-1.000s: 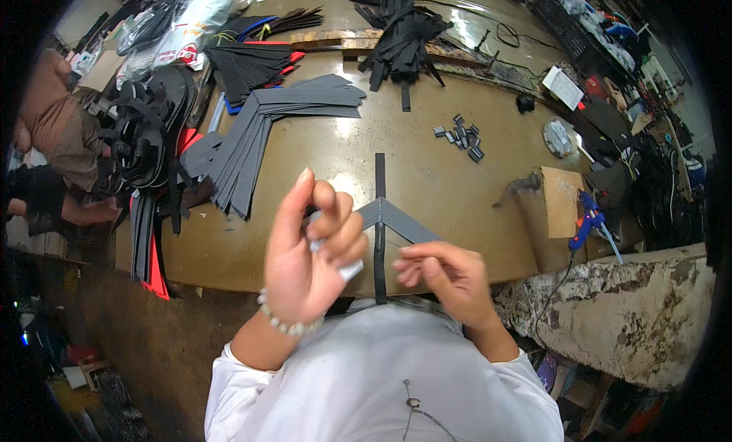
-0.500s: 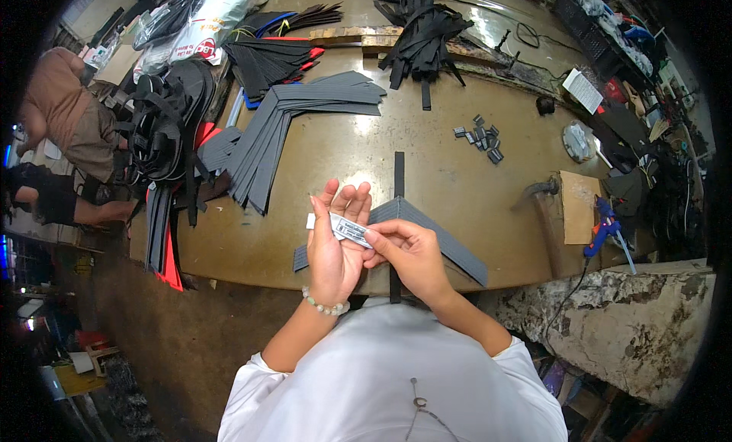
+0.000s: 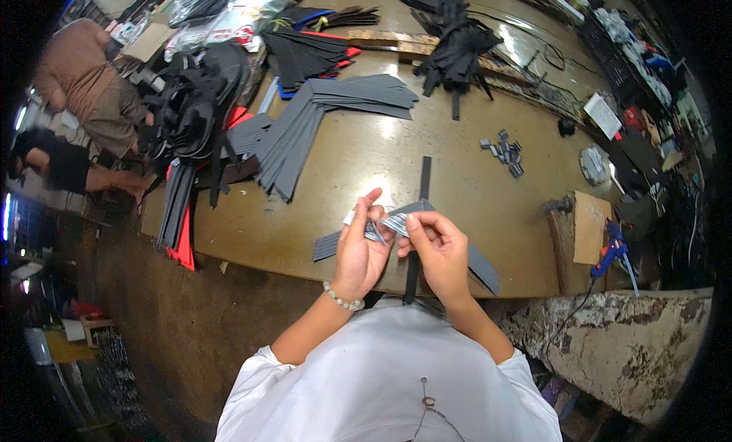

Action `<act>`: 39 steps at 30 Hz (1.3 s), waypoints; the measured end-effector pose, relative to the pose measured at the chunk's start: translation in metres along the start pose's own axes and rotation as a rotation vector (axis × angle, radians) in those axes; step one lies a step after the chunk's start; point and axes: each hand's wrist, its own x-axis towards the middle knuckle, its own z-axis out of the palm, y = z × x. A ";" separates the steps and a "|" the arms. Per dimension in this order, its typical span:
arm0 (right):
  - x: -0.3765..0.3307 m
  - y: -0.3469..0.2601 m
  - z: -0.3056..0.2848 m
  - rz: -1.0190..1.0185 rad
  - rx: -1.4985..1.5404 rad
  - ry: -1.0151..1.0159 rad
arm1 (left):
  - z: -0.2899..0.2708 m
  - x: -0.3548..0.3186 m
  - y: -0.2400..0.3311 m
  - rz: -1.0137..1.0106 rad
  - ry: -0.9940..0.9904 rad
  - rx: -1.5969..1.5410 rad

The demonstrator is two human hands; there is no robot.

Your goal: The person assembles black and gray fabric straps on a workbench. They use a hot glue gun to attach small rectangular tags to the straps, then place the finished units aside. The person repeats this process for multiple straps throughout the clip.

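Observation:
My left hand (image 3: 360, 253), palm up with a beaded bracelet on the wrist, is closed around small white printed labels (image 3: 373, 232). In the pinch of my right hand (image 3: 441, 248) is another small printed label (image 3: 396, 224), held between thumb and forefinger just right of the left fingers. Whether the labels are separate or joined I cannot tell. Beneath both hands, a grey V-shaped panel (image 3: 483, 271) lies near the table's front edge, its middle partly hidden. A black strap (image 3: 425, 175) runs lengthwise at its peak, and its near end (image 3: 411, 280) shows below my hands.
Grey bent panels (image 3: 293, 137) lie fanned out at left on the table (image 3: 366, 156). Farther back is a heap of black straps (image 3: 455, 57). Several small dark pieces (image 3: 504, 152) sit at right, beyond a blue glue gun (image 3: 612, 248) and a brown board (image 3: 592, 227). A person (image 3: 84, 76) is at far left.
My right hand has drawn a label up and away from those in my left palm, and the left fingers have curled in. The whole view has shifted, moving the scene rightward.

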 end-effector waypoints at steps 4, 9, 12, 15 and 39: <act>-0.003 0.000 0.002 -0.176 0.031 0.112 | -0.005 -0.009 0.005 -0.023 0.003 0.098; -0.005 0.003 -0.002 0.020 -0.247 0.022 | -0.001 -0.021 0.009 0.096 -0.006 0.542; -0.005 0.002 -0.005 -0.088 -0.250 -0.035 | -0.001 -0.017 0.011 0.141 0.002 0.613; -0.003 -0.003 -0.014 -0.120 -0.222 -0.100 | -0.005 -0.013 0.014 0.134 -0.074 0.705; -0.007 0.004 -0.020 -0.664 -0.681 -0.158 | 0.012 0.007 0.004 0.168 -0.042 0.250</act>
